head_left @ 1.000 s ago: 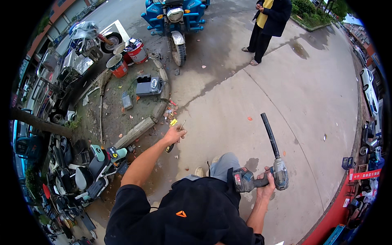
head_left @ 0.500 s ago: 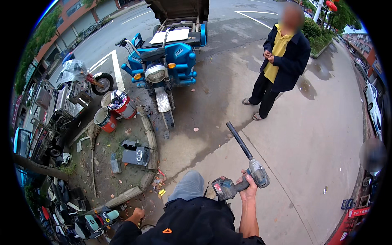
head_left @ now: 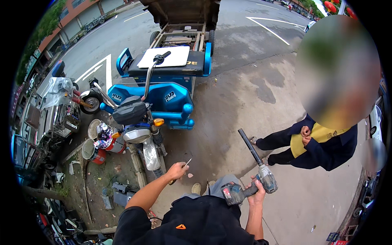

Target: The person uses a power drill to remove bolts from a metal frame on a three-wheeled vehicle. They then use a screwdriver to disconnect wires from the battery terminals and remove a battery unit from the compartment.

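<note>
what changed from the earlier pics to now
The left hand, low at the person's side just before, has swung forward. The view has come nearer to the blue three-wheeler and the bystander in yellow, who now shows larger, farther right. No new grasp or release shows: the left hand still has the screwdriver, the right hand the power tool.

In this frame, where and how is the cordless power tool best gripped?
Probably by the handle of the cordless power tool, coming from the near, lower side, where the right hand holds it. The handle is a narrower neck between the bulky battery and the motor housing, and the long dark bar points up toward the far side, leaving the near side free of it.
</note>
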The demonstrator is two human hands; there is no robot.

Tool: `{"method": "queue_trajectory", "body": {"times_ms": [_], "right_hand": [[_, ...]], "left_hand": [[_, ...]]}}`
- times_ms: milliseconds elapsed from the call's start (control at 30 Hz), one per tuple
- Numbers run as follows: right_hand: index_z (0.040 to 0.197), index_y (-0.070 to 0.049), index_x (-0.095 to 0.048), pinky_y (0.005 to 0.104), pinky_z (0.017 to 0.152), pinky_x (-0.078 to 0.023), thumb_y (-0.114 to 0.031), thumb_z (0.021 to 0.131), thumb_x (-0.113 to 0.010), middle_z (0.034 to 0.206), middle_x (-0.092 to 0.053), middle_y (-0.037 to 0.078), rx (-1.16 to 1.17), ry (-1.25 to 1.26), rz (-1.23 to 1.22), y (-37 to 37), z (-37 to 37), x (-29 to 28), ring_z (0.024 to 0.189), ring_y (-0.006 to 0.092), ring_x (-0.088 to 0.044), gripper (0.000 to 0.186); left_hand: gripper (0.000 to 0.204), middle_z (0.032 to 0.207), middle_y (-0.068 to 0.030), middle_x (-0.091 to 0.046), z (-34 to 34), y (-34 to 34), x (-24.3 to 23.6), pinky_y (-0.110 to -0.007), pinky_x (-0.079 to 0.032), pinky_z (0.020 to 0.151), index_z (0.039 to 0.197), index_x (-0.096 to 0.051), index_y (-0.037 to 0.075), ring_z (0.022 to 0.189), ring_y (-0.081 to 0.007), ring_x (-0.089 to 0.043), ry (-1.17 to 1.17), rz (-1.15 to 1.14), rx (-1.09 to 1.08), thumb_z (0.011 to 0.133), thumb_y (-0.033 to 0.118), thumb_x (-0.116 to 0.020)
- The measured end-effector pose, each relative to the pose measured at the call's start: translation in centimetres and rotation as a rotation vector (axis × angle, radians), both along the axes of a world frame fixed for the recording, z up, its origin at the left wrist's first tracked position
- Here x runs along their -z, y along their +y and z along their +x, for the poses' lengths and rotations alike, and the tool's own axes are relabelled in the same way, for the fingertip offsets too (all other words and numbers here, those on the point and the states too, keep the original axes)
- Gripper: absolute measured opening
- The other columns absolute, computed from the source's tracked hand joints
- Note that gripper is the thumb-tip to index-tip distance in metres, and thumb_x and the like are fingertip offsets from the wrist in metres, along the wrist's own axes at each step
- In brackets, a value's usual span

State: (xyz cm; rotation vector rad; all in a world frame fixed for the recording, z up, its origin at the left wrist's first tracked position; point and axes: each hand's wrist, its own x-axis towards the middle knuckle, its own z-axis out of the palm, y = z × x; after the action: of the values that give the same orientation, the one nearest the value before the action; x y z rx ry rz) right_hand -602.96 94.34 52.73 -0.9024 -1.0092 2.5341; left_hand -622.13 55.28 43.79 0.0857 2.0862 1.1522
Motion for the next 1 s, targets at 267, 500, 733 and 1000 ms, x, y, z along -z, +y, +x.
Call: {"method": "queue_trajectory", "body": {"times_ms": [267, 500, 733, 1000], "right_hand": [[0.126, -0.007, -0.062, 0.0375, 0.072, -0.055, -0.018, 0.092, -0.073, 0.122, -0.068, 0.011, 0.002, 0.005, -0.011, 16.8, -35.3, 5.8, 0.078, 0.0184, -0.064, 0.037], [0.126, -0.004, -0.061, 0.0375, 0.073, -0.056, -0.019, 0.093, -0.073, 0.122, -0.068, 0.010, -0.203, -0.010, 0.016, 31.0, -68.7, 1.9, 0.079, 0.0180, -0.064, 0.038], [0.128, -0.005, -0.059, 0.0388, 0.073, -0.056, -0.018, 0.093, -0.074, 0.124, -0.067, 0.012, -0.350, 0.065, 0.164, 38.6, -97.5, 0.3, 0.079, 0.0193, -0.065, 0.041], [0.128, -0.007, -0.060, 0.0368, 0.074, -0.055, -0.019, 0.093, -0.073, 0.124, -0.067, 0.009, -0.523, -0.026, 0.155, 44.6, -125.9, 0.3, 0.081, 0.0180, -0.064, 0.040]], "left_hand": [[0.025, 0.080, -0.0052, -0.067, -35.6, 21.0, -4.3, -0.029, -0.046, 0.046, 0.110, -0.066, 0.000, 0.052, -0.0121, -0.059, 0.013, 0.271, -0.203, 0.107, 0.025, -0.067], [0.020, 0.085, -0.0111, -0.072, -55.6, 26.2, -7.0, -0.030, -0.048, 0.042, 0.114, -0.067, -0.003, 0.051, -0.0146, -0.063, -0.086, 0.330, -0.713, 0.105, 0.016, -0.066], [0.018, 0.084, -0.0091, -0.069, -80.9, 29.4, -4.1, -0.030, -0.051, 0.045, 0.112, -0.066, -0.002, 0.054, -0.0137, -0.061, 0.128, 0.406, -0.988, 0.104, 0.014, -0.066], [0.034, 0.107, -0.0229, -0.076, -107.7, 33.4, 8.1, -0.045, -0.058, 0.090, 0.119, -0.070, -0.001, 0.102, -0.0381, -0.074, 0.299, -0.241, -0.835, 0.086, 0.004, -0.063]]}}
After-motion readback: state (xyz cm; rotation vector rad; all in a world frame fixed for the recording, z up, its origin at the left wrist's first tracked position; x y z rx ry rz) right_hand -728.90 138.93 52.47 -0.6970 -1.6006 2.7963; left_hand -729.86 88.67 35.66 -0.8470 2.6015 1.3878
